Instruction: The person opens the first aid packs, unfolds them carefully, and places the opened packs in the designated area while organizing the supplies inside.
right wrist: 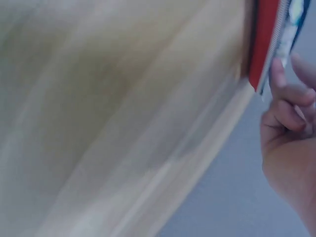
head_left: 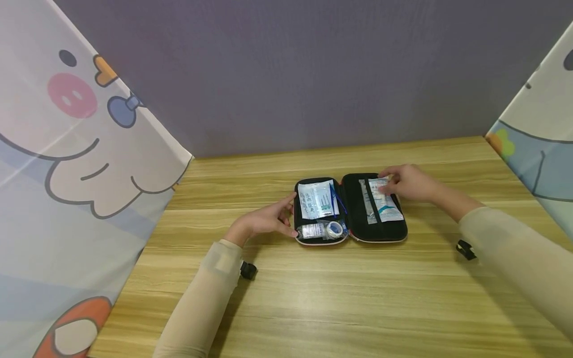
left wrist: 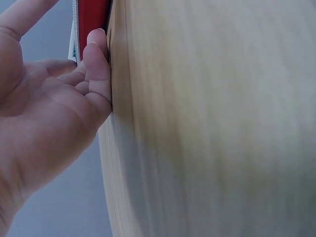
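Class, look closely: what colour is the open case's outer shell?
The outer shell is red; the right wrist view shows it best.

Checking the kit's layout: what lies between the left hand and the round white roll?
A clear-wrapped bundle with a white label, in the head view.

Behind the wood-grain table (head_left: 340, 303) stands a grey wall (head_left: 291, 74). The left sheet (head_left: 27, 209) bears a cartoon pink snout (head_left: 69, 84); the right sheet (head_left: 548, 129) is also printed.
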`<state>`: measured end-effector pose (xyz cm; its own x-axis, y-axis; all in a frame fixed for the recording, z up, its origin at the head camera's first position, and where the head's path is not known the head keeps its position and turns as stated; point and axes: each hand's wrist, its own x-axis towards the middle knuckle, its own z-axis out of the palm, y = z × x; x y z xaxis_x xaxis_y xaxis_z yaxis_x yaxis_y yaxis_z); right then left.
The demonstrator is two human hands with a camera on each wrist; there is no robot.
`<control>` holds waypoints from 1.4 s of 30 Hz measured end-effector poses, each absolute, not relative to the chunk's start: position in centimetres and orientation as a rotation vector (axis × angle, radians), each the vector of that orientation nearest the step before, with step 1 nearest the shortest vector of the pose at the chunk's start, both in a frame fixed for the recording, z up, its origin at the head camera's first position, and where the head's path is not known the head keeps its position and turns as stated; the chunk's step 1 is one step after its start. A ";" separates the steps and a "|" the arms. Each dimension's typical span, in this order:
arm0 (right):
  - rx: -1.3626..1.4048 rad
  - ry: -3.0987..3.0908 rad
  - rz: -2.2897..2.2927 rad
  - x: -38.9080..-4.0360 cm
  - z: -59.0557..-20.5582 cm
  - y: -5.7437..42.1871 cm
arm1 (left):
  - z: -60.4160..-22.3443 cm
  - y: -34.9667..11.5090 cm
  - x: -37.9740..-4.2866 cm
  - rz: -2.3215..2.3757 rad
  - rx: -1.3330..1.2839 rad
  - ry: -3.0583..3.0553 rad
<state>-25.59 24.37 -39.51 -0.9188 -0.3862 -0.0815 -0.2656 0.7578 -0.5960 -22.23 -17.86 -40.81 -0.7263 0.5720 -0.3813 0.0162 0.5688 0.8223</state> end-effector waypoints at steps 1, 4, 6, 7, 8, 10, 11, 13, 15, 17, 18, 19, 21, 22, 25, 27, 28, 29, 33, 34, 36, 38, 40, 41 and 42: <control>-0.555 2.745 -0.868 -25.5 -39.4 24.5 | -40.8 -17.8 -22.3 1.123 0.468 2.164; -0.663 2.743 -0.749 -24.9 -39.0 24.6 | -40.8 -17.9 -22.3 1.118 0.474 2.166; -0.722 2.756 -0.662 -24.5 -38.8 24.5 | -40.8 -17.9 -22.2 1.118 0.478 2.164; -0.743 2.763 -0.636 -24.4 -38.8 24.5 | -40.8 -17.9 -22.2 1.117 0.479 2.163; -0.768 2.766 -0.618 -24.2 -38.8 24.4 | -40.8 -18.0 -22.2 1.118 0.480 2.162; -0.809 2.760 -0.615 -24.0 -38.9 24.3 | -40.8 -18.0 -22.2 1.120 0.476 2.158; -0.820 2.753 -0.623 -24.0 -39.0 24.3 | -40.8 -18.0 -22.1 1.121 0.474 2.157; -0.836 2.746 -0.633 -23.9 -39.3 24.4 | -40.8 -18.0 -22.1 1.122 0.471 2.152; -0.839 2.758 -0.630 -23.9 -39.7 24.4 | -40.7 -18.0 -22.1 1.122 0.470 2.153; -0.840 2.776 -0.628 -23.9 -40.0 24.4 | -40.7 -18.0 -22.0 1.119 0.470 2.156; -0.845 2.787 -0.624 -24.0 -40.2 24.4 | -40.6 -18.0 -22.0 1.119 0.468 2.157; -0.847 2.795 -0.627 -24.0 -40.4 24.3 | -40.6 -18.0 -22.0 1.117 0.470 2.159; -0.841 2.807 -0.630 -24.1 -40.6 24.3 | -40.6 -17.9 -22.0 1.117 0.470 2.160; -0.840 2.813 -0.629 -24.1 -40.7 24.2 | -40.6 -17.9 -22.0 1.116 0.471 2.160; -0.826 2.820 -0.641 -24.1 -40.8 24.1 | -40.7 -17.9 -22.0 1.117 0.475 2.158; -0.812 2.821 -0.651 -24.0 -40.9 23.9 | -40.7 -18.0 -22.1 1.122 0.474 2.154; -0.808 2.821 -0.657 -24.0 -40.9 23.9 | -40.7 -18.0 -22.1 1.124 0.474 2.155; -0.803 2.821 -0.662 -24.0 -40.9 23.8 | -40.8 -18.0 -22.1 1.128 0.472 2.153; -0.776 2.807 -0.689 -23.9 -40.8 24.0 | -40.8 -17.9 -22.2 1.129 0.473 2.154; -0.767 2.802 -0.699 -23.9 -40.8 24.1 | -40.8 -17.9 -22.2 1.125 0.473 2.157; -0.752 2.790 -0.725 -23.9 -40.8 24.4 | -40.8 -17.8 -22.2 1.122 0.475 2.159; -0.736 2.779 -0.744 -24.0 -40.8 24.7 | -40.8 -17.8 -22.2 1.122 0.472 2.159; -0.733 2.784 -0.729 -24.1 -40.8 24.8 | -40.7 -17.7 -22.2 1.122 0.467 2.157; -0.735 2.787 -0.721 -24.1 -40.9 24.8 | -40.7 -17.7 -22.2 1.124 0.465 2.156; -0.734 2.789 -0.711 -24.2 -40.9 24.8 | -40.6 -17.7 -22.2 1.123 0.462 2.156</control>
<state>-24.20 24.82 -40.91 -0.8642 -0.5014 -0.0426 -0.4199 0.7651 -0.4882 -22.22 -17.74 -40.63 -0.7235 0.5712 -0.3876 0.0097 0.5699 0.8217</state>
